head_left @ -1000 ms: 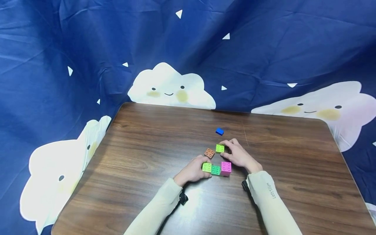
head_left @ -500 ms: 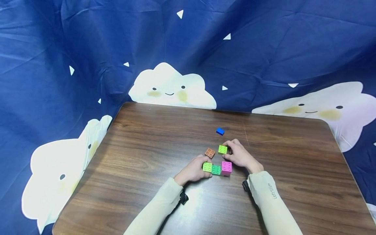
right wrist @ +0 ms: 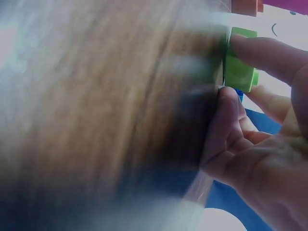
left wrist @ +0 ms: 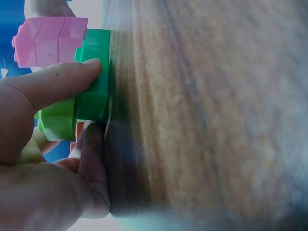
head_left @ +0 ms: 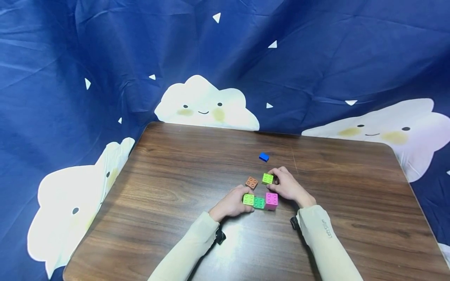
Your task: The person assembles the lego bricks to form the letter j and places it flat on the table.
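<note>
Green brick (head_left: 259, 203) on the table (head_left: 190, 164), studs up, with a lime cap (head_left: 248, 200) on its left end, a taller pink stack (head_left: 272, 199) on its right, and bare studs between. Left hand (head_left: 233, 201) grasps the capped end, thumb along the near side, fingers round the back. Just beyond, right hand (head_left: 289, 186) pinches the loose lime brick (head_left: 267, 178) between thumb and finger, studs up, apart from the green brick; whether its base touches the table, cannot tell. Brown brick (head_left: 251, 182) lies near, left of the loose one; blue brick (head_left: 264, 157) farther back. Risks, judged: a leftward sweep of the right hand could knock the brown brick; a pinch near the corners could let the loose brick twist; sideways force on the pink stack, being tall, could pry it off; slack left fingers would let the green brick skid.
</note>
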Available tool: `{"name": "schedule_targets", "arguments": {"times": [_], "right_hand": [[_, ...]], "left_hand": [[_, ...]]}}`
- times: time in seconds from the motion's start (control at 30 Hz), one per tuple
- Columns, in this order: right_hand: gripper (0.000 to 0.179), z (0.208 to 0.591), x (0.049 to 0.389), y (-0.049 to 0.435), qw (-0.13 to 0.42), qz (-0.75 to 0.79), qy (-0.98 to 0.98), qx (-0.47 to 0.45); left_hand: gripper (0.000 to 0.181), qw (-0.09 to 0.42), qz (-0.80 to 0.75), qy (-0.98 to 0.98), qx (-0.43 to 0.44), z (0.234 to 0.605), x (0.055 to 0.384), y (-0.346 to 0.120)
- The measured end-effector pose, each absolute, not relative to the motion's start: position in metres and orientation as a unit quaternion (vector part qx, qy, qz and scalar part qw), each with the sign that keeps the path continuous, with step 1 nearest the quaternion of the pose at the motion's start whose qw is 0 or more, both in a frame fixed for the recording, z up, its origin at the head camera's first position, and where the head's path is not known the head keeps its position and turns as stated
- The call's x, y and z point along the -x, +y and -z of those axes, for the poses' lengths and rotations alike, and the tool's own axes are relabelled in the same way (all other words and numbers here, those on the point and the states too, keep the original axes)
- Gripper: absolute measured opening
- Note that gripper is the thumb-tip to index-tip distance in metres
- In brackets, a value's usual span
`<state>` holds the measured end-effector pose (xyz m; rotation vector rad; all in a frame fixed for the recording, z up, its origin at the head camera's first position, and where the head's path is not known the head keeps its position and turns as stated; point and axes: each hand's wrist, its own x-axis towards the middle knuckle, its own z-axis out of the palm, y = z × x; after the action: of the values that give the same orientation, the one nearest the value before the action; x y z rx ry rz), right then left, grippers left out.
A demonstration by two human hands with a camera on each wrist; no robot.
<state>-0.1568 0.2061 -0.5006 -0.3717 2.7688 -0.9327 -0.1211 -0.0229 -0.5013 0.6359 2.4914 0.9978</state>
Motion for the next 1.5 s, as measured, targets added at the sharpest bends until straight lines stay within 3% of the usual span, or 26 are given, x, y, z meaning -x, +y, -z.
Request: {"name": "schedule_targets", "arguments": {"times": [0.53,1.5], "right_hand": [[0.041,0.491,0.148,0.223,0.110,0.383,0.913,0.093],[0.042,0.464,0.130,0.224,0.049,0.394,0.912,0.103]], "left_hand": [[0.034,0.193,-0.358,0.886,-0.221,0.501,0.120,-0.023],[0.034,0.195,-0.366,0.884,-0.218,0.500,0.119,-0.023]]}}
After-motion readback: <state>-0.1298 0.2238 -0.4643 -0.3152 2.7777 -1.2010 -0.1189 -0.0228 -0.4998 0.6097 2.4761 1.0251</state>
